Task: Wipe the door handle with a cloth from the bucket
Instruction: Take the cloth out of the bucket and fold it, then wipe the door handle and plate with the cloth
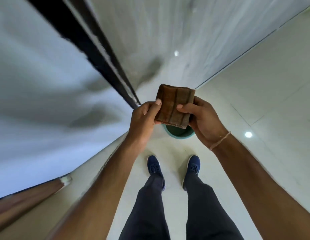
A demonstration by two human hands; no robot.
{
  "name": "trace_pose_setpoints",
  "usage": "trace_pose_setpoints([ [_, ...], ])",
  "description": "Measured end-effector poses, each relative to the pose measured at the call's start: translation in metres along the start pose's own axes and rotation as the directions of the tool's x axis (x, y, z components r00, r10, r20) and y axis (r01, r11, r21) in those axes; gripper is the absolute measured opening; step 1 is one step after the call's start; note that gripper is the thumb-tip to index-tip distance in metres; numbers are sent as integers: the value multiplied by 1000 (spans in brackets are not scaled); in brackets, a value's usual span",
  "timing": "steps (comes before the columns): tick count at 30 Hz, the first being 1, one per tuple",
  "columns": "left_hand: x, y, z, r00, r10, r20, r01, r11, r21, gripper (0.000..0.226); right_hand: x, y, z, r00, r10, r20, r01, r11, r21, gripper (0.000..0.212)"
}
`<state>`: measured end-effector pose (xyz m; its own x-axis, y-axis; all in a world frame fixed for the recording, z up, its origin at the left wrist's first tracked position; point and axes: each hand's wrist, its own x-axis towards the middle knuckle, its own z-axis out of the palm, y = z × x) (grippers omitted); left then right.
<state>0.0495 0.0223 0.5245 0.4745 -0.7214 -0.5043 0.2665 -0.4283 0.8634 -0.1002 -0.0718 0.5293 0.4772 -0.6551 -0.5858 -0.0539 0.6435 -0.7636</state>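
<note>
A folded brown cloth [174, 105] with darker stripes is held flat in front of me by both hands. My left hand [144, 116] grips its left edge, thumb on top. My right hand [201, 118] grips its right edge, thumb on top; a thin thread band circles that wrist. Directly below the cloth, a green bucket [181, 133] stands on the floor, mostly hidden by the cloth and my hands. A long black bar [91, 47], possibly the door handle, runs diagonally along the frosted glass door [34, 87] on my left.
I stand on a pale tiled floor [254, 104], my blue shoes [155, 168] just short of the bucket. A white wall [150, 32] rises ahead. A brown wooden edge [26, 200] shows at the lower left.
</note>
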Motion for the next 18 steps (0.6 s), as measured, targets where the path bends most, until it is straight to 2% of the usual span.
trace_pose_setpoints([
  [4, -76, 43, -51, 997, 63, -36, -63, 998, 11, 35, -62, -26, 55, 994, -73, 80, 76, 996, -36, 36],
  [10, -166, 71, -117, 950, 163, -265, -172, 985, -10, 41, -118, -30, 132, 950, -109, 292, 138, 987, -81, 44],
  [14, -220, 84, -164, 875, 194, -442, -222, 975, -11, 34, -146, -27, 195, 854, -124, 506, 220, 966, -135, 43],
  [18, -275, 101, -228, 737, 239, -633, -311, 951, -2, 24, -181, -22, 278, 757, -98, 646, 243, 960, -139, 41],
])
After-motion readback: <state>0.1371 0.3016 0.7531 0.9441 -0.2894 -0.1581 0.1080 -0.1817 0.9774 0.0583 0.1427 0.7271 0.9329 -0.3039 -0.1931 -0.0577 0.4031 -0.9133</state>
